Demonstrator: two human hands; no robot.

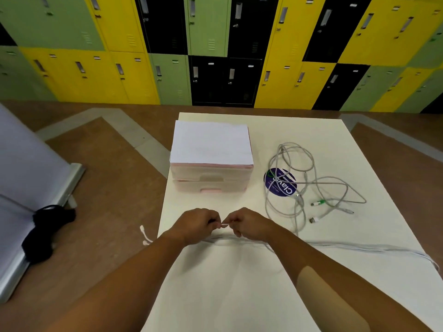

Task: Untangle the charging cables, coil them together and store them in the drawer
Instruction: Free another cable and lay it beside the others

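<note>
your left grip (197,224) and right grip (250,225) meet knuckle to knuckle low over the near middle of the worktop (239,295). each is closed narrow, fingertips pinching a small white piece between them. it looks like a plug end of the white cable (359,248), though it is too small to be sure. holding it from both sides like this suggests you are working one end free or lining it up before coiling, which needs fine finger work more than reach.

the rest of the white cable lies directly under your grips. it is drawn out in a doubled line across the worktop, running off the right edge, with two loose plugs (144,233) hanging past the left edge. laid straight like that, it seems to be the part already freed.

to the right of your right grip, and apart from it, the grey cables (297,164) sit in a loose tangle of crossed loops. a green-tipped plug (320,202) and other ends poke out toward you, and part of the heap lies over a purple sticker (284,188). that pile looks not yet untangled.

beyond your left grip stands the drawer unit (211,182), both drawers closed, with a sheet of paper (211,142) on top. it faces you, so storing should be a short reach forward once the coil is made.
</note>
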